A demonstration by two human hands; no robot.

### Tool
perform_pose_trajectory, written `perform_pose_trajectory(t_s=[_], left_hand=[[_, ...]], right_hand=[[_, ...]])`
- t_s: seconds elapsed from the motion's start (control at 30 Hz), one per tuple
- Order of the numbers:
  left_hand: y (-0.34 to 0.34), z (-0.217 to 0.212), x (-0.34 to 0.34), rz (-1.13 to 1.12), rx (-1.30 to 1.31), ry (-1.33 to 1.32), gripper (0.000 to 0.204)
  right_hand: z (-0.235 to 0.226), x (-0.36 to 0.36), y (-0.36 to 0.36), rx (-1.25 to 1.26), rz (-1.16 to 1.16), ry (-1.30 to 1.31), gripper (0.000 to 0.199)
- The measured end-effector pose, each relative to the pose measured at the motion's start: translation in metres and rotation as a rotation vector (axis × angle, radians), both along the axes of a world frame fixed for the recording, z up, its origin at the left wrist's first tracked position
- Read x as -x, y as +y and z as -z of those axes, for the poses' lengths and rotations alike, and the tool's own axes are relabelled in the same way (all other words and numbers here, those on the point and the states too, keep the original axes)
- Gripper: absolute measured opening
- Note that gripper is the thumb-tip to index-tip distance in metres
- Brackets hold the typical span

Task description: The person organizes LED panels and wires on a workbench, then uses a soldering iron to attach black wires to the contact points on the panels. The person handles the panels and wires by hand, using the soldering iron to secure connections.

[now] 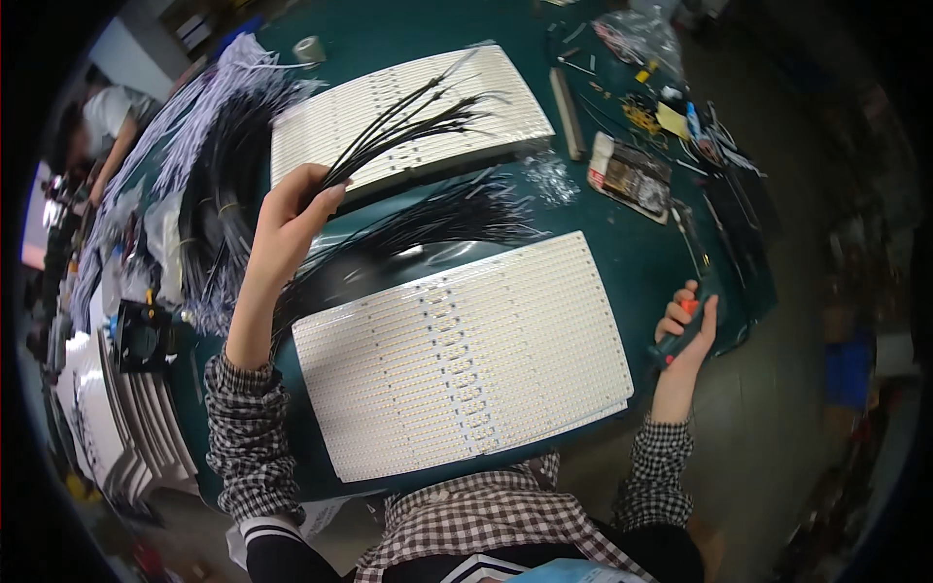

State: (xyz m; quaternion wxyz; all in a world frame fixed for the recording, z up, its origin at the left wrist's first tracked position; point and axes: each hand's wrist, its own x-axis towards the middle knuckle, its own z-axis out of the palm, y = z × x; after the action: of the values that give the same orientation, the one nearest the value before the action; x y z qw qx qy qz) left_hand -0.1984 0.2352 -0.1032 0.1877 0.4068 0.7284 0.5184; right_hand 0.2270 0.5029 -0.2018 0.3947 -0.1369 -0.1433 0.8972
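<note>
My left hand [296, 209] is closed on a bundle of thin black wires [398, 131], whose light tips fan out to the upper right over the far white LED board stack [321, 117]. At the right table edge, my right hand [690, 330] wraps round the dark green and orange handle of a soldering iron [673, 345], its thin metal end pointing away from me. Between my arms lies a near white LED board panel [544, 340], made of many narrow strips with a column of small pads down its middle. More loose black wires [437, 219] lie between the two boards.
Bundles of black cable [219, 214] and white cable [233, 73] cover the left side. Upper right are a worn solder-stained box [630, 175], a wooden bar [566, 112], yellow bits [641, 115] and a plastic bag [646, 44]. Another person [112, 121] sits far left.
</note>
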Motion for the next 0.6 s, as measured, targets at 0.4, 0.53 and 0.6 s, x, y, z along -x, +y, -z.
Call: perform_pose_trajectory(t_s=[0.4, 0.53, 0.6], left_hand=[[-0.022, -0.043, -0.004, -0.094, 0.088, 0.29, 0.024], [-0.018, -0.064, -0.007, -0.082, 0.219, 0.493, 0.021], [-0.006, -0.037, 0.005, -0.044, 0.137, 0.586, 0.02]], right_hand=[[-0.002, -0.005, 0.011, -0.079, 0.004, -0.067, 0.035], [0.021, -0.019, 0.027, -0.174, -0.116, 0.002, 0.037], [0.021, -0.021, 0.026, -0.122, -0.099, -0.003, 0.034]])
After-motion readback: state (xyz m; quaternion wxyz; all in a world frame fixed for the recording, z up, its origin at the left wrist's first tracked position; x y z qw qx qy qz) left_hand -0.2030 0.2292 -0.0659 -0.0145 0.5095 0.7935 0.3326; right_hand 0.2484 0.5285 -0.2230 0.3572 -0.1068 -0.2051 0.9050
